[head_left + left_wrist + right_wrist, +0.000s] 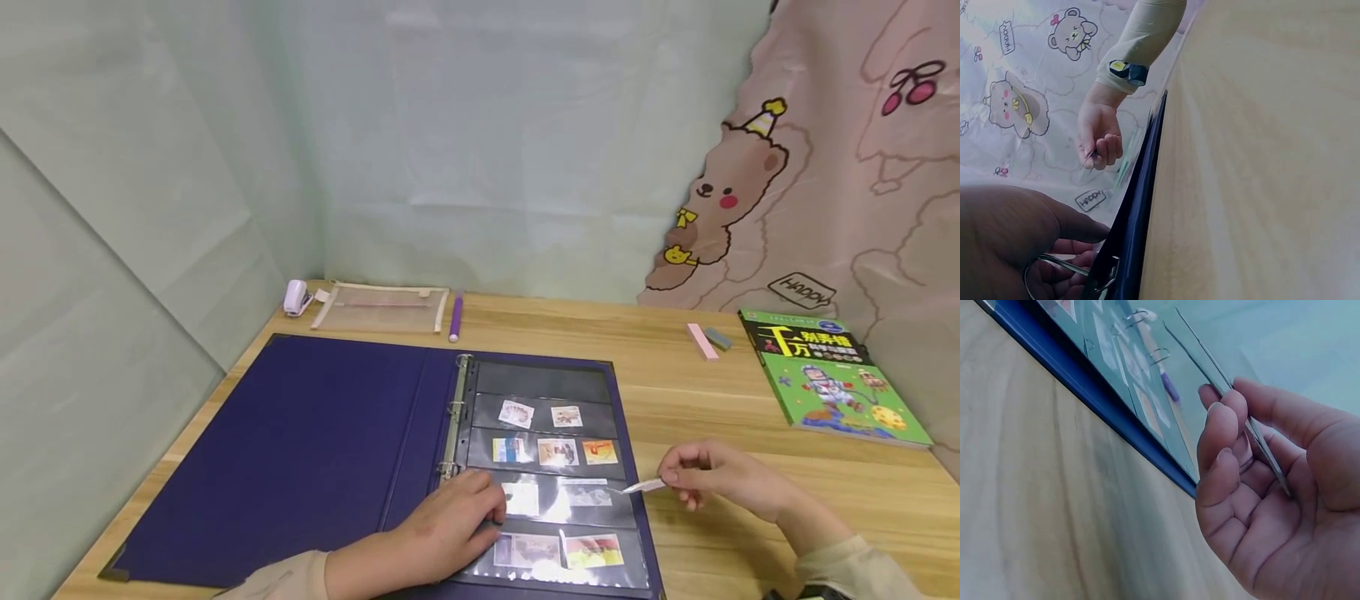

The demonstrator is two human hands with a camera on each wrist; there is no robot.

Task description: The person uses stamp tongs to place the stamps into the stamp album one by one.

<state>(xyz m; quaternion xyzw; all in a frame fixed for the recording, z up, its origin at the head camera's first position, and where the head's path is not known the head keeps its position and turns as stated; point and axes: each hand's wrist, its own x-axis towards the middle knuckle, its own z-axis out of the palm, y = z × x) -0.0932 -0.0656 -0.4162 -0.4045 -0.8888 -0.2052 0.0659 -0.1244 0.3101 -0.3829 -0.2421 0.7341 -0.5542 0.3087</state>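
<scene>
A pair of metal tweezers is pinched between the thumb and fingers of my right hand, their two tips apart with nothing between them. They point left over the right edge of a dark stamp page in an open navy ring binder. Several stamps sit in the page's clear strips, among them a red-orange stamp and a red-yellow one. My left hand rests on the page's lower left, fingers loosely bent, near the metal rings. Its palm side is hidden in the head view.
Along the back of the wooden table lie a lilac stapler, a mesh zip pouch and a purple pen. A pink stick and a grey-green block lie at the right, beside a green book.
</scene>
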